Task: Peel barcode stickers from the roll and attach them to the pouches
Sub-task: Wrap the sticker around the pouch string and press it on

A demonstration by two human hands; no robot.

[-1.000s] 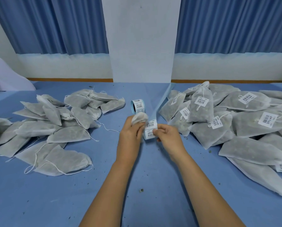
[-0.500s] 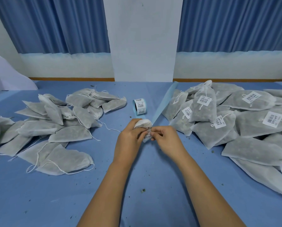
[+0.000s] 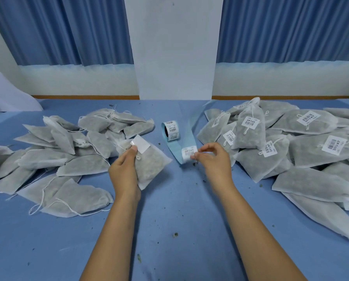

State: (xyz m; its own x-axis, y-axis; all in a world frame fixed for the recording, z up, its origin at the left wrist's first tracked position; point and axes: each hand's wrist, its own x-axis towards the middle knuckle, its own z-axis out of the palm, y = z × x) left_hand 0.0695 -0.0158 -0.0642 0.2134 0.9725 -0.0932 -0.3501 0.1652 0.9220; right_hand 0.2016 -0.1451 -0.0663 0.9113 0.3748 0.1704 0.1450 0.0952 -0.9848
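Pouch lies left of centre in the grip of the left hand, thumb pinning a white sticker to it. The right hand pinches the next sticker on the liner, nearer than the roll. A crooked pull could crease it or topple the roll.

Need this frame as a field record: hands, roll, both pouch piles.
left hand: grips a pouch, white sticker at thumb
right hand: pinches edge of barcode sticker on liner strip
roll: on table between piles
left pile: pouches, no labels showing
right pile: pouches, many with barcode labels
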